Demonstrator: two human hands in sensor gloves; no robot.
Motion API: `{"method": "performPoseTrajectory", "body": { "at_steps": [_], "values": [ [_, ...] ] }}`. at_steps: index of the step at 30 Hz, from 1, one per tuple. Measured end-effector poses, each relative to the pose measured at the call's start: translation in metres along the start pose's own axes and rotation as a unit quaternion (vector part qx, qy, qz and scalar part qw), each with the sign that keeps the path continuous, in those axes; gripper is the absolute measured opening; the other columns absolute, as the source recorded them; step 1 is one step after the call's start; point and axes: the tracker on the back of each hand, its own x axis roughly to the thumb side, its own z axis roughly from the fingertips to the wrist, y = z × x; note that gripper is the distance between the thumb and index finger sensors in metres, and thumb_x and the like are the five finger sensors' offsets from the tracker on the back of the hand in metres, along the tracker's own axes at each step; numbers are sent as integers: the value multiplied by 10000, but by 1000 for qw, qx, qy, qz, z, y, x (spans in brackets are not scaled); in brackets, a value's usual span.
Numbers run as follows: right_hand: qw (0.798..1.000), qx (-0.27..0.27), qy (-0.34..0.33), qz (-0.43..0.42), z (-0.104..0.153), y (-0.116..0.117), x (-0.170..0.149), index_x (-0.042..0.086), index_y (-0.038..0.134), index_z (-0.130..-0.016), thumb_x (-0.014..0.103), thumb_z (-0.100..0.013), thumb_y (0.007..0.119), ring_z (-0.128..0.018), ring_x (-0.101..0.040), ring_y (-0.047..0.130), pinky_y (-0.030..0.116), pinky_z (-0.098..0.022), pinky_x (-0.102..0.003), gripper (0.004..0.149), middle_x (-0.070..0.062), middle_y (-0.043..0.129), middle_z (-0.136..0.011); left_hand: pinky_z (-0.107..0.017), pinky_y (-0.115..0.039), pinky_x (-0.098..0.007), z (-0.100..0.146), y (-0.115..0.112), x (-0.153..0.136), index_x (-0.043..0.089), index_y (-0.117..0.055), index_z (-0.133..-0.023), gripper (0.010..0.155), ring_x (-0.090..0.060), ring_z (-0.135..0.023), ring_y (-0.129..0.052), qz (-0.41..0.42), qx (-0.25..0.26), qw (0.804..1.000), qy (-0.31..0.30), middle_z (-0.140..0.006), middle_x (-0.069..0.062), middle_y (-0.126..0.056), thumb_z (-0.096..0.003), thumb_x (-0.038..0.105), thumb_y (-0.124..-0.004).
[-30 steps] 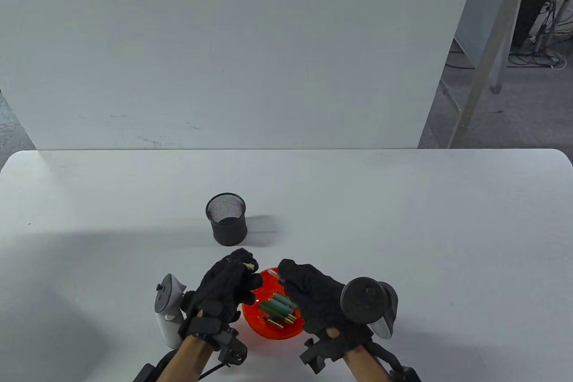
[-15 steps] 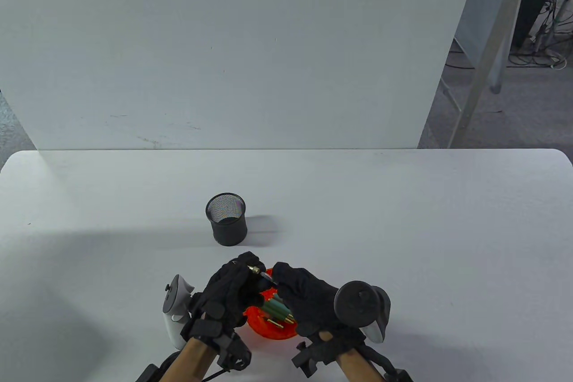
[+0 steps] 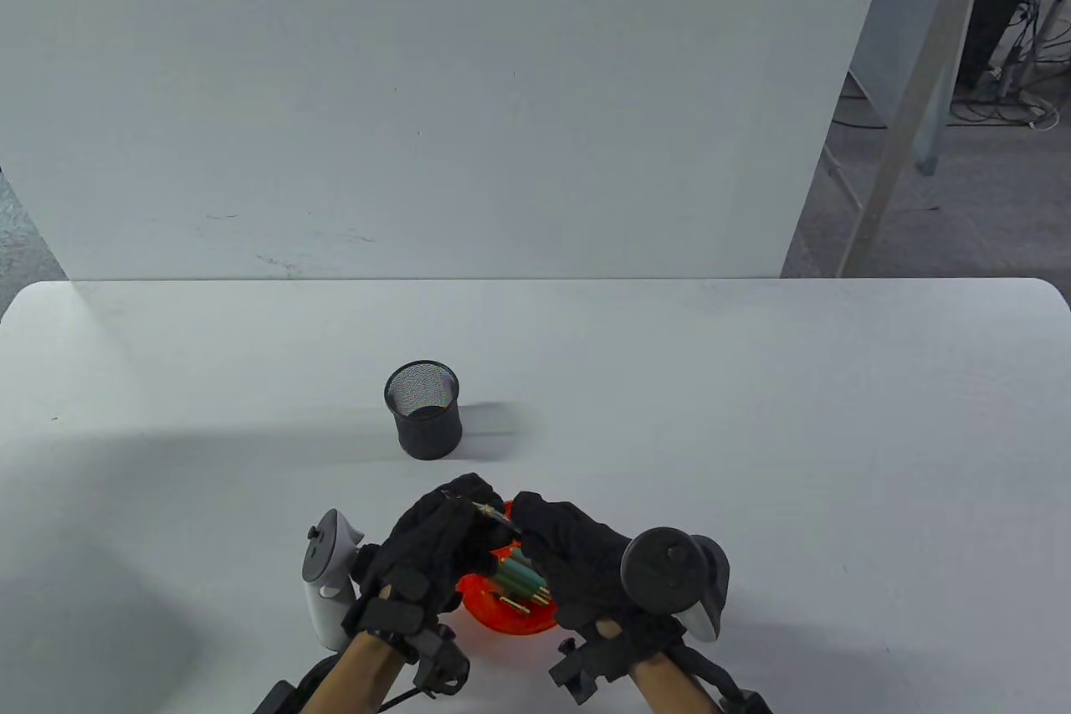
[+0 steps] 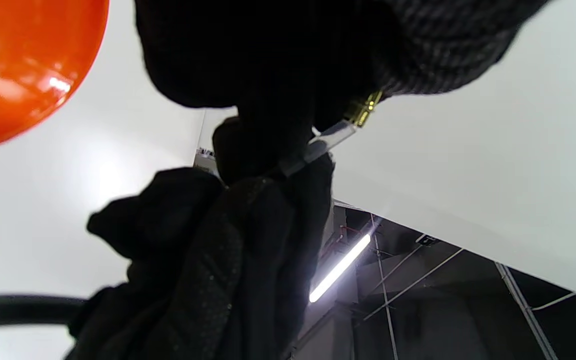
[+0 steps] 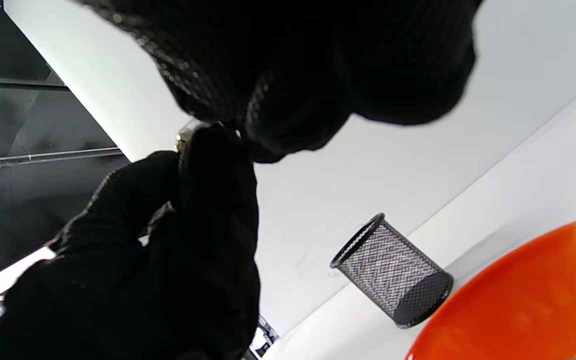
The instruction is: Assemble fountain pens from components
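My left hand (image 3: pixel 465 503) pinches a small nib section with a gold threaded end (image 3: pixel 483 507) just above the far rim of the orange bowl (image 3: pixel 494 618). My right hand (image 3: pixel 520 520) pinches a clear cartridge (image 3: pixel 503 519) whose end meets that gold thread. In the left wrist view the gold thread (image 4: pixel 366 107) and the clear cartridge (image 4: pixel 326 142) lie in one line between the fingers of both hands. In the right wrist view only a gold glint (image 5: pixel 184 138) shows between the gloves. Green pen barrels (image 3: pixel 515 575) and gold parts (image 3: pixel 529 602) lie in the bowl.
A black mesh pen cup (image 3: pixel 423 409) stands upright on the white table (image 3: pixel 753 429), just beyond the hands; it also shows in the right wrist view (image 5: pixel 393 272). A white board stands along the table's far edge.
The hands have come together above the bowl. The right hand has brought the clear cartridge up to the gold end of the part in the left hand. Both hands shifted slightly left.
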Motion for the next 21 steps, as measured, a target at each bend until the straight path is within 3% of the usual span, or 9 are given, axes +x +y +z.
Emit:
{"method": "performPoseTrajectory", "body": {
  "at_steps": [7, 21],
  "values": [
    [998, -4, -16, 68, 1, 0, 6, 138, 772, -970, 247, -539, 773, -489, -191, 963, 906, -312, -327, 445, -118, 905, -844, -478, -885, -394, 2, 0, 8, 303, -760, -991, 446, -196, -751, -1012, -106, 24, 994, -14, -928, -7, -901, -576, 461, -792],
    [999, -5, -10, 47, 0, -1, 7, 104, 811, -940, 246, -534, 779, -455, -183, 978, 916, -284, -320, 432, -136, 940, -796, -465, -887, -401, 1, -1, 5, 285, -785, -976, 445, -194, -719, -1030, -116, 19, 993, -13, -895, -12, -927, -567, 458, -811]
  ]
}}
